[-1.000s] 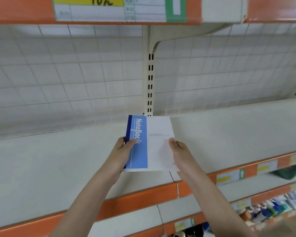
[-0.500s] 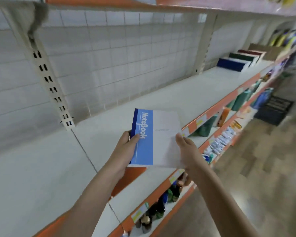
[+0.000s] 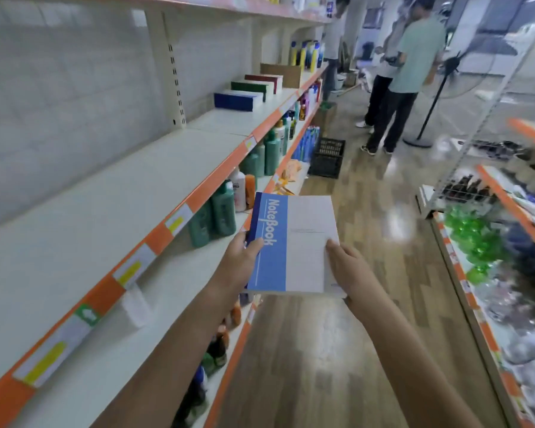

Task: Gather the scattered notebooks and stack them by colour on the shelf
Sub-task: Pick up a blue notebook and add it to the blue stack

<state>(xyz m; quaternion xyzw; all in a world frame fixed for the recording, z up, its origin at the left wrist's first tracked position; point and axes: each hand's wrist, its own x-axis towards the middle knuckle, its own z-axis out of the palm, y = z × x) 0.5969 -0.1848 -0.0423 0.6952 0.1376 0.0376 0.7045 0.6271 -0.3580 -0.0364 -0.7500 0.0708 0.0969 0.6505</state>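
A blue-and-white notebook [image 3: 292, 245] is held face up over the aisle floor, just off the shelf [image 3: 84, 217] edge. Its left, spine-side edge is pinched by the left hand [image 3: 240, 262], thumb laid on the blue cover; its right edge is gripped by the right hand [image 3: 351, 273], thumb on top. Farther along the shelf, blue [image 3: 237, 100], green [image 3: 250, 87] and red [image 3: 264, 79] notebook stacks are lined up side by side.

Green bottles [image 3: 223, 208] stand on the lower shelf. A black crate [image 3: 327, 157] sits on the wooden floor [image 3: 368, 273]. Beyond it, a pedestal fan [image 3: 426, 112] and people [image 3: 405, 72].
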